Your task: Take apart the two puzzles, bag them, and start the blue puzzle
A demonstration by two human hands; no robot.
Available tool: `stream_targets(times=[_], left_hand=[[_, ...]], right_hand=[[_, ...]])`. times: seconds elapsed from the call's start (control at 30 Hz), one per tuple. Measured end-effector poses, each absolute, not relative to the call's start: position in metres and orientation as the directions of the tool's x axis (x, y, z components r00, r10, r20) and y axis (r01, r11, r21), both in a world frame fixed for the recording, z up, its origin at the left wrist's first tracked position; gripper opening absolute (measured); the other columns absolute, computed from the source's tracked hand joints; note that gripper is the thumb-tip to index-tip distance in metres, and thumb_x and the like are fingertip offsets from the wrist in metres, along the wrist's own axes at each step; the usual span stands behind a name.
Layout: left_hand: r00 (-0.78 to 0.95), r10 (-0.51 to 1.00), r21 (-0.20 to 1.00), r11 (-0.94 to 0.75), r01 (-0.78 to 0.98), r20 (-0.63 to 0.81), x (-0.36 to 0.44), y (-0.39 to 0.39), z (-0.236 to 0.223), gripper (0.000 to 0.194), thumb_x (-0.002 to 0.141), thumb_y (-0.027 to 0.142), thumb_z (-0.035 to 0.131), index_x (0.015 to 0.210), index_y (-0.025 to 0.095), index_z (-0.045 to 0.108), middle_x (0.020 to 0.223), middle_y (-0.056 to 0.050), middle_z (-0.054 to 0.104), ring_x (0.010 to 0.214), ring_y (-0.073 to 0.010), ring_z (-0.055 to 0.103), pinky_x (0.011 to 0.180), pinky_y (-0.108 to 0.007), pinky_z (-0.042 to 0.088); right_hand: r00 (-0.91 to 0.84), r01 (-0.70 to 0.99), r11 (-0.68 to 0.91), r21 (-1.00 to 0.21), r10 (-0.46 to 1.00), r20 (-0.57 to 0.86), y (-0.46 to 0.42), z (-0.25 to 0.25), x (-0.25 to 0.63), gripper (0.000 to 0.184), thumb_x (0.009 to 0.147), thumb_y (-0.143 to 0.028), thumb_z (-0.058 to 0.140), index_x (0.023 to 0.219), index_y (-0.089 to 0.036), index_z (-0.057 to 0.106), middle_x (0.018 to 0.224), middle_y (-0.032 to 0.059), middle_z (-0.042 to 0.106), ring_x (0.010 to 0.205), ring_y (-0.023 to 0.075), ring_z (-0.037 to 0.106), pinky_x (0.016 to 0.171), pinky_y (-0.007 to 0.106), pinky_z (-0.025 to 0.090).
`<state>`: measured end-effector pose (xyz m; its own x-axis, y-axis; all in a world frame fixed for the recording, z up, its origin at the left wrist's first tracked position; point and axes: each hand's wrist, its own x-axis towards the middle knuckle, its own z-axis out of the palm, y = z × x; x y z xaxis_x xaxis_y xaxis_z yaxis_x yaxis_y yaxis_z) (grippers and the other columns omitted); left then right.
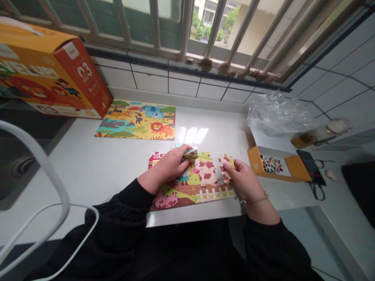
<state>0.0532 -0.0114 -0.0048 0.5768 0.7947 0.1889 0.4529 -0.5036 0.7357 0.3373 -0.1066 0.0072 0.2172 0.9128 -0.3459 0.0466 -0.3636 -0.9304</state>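
A partly assembled farm jigsaw puzzle (191, 187) lies at the counter's front edge, showing a cow, a pink pig and a white fence. Above its middle, my left hand (175, 162) is closed around a small stack of puzzle pieces (191, 153). My right hand (241, 175) pinches a puzzle piece (226, 166) with brown-and-cream cow markings between thumb and fingers. That piece is at the puzzle's right side, beside the cow; whether it touches the puzzle I cannot tell. My left hand and forearm hide the puzzle's left part.
A finished animal puzzle (137, 120) lies behind, next to a large orange box (52, 74). To the right are an open yellow box (297, 168) with small pieces, clear plastic wrap (278, 113) and a bottle (320, 132). A white cable (63, 191) loops at left.
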Motion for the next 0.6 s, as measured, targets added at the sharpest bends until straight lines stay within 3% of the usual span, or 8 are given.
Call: stream_targets(times=[0.1,0.23,0.37,0.47,0.6], left_hand=[[0.574,0.804,0.76,-0.47,0.448,0.159,0.054,-0.012,-0.003,0.039,0.097,0.016,0.068,0.135,0.022,0.063,0.117,-0.009,0.079,0.104,-0.0263,0.076,0.098,-0.044,0.06],[0.573,0.807,0.763,-0.459,0.456,0.143,0.054,-0.011,-0.002,0.04,0.096,0.015,0.069,0.135,0.023,0.065,0.115,-0.008,0.08,0.104,-0.0264,0.077,0.098,-0.043,0.06],[0.599,0.793,0.763,-0.456,0.457,0.115,0.052,-0.009,-0.004,0.051,0.092,0.015,0.073,0.141,0.023,0.063,0.119,-0.009,0.08,0.106,-0.0269,0.077,0.097,-0.042,0.06],[0.622,0.773,0.771,-0.473,0.427,0.13,0.051,-0.009,-0.006,0.063,0.086,0.016,0.079,0.146,0.023,0.059,0.13,-0.011,0.078,0.112,-0.0286,0.077,0.099,-0.041,0.06],[0.62,0.772,0.795,-0.462,0.393,0.142,0.052,-0.011,-0.004,0.052,0.092,0.023,0.08,0.14,0.024,0.061,0.132,-0.011,0.077,0.115,-0.0294,0.076,0.099,-0.043,0.06]], right_hand=[[0.148,-0.087,-0.332,-0.939,0.928,-0.341,-0.106,0.014,0.323,0.047,0.087,-0.061,0.086,0.114,-0.026,0.073,0.103,0.005,0.083,0.075,0.0209,0.076,0.063,0.034,0.067],[0.117,-0.054,-0.147,-0.988,0.981,-0.152,-0.094,0.023,0.294,0.051,0.091,-0.063,0.084,0.125,-0.027,0.072,0.112,0.0068,0.083,0.093,0.0232,0.08,0.076,0.035,0.069],[0.079,0.066,-0.002,-0.998,0.997,0.003,-0.075,0.017,0.269,0.045,0.094,-0.063,0.081,0.119,-0.026,0.072,0.116,0.0078,0.082,0.103,0.0252,0.079,0.083,0.036,0.068],[0.09,0.233,0.044,-0.971,0.994,0.067,-0.064,0.006,0.26,0.039,0.095,-0.061,0.08,0.11,-0.026,0.073,0.106,0.0059,0.08,0.094,0.0239,0.077,0.083,0.037,0.065],[0.03,0.146,0.073,-0.987,0.997,0.078,-0.06,-0.006,0.257,0.04,0.092,-0.063,0.082,0.105,-0.027,0.071,0.107,0.0056,0.077,0.099,0.0245,0.076,0.092,0.04,0.065]])
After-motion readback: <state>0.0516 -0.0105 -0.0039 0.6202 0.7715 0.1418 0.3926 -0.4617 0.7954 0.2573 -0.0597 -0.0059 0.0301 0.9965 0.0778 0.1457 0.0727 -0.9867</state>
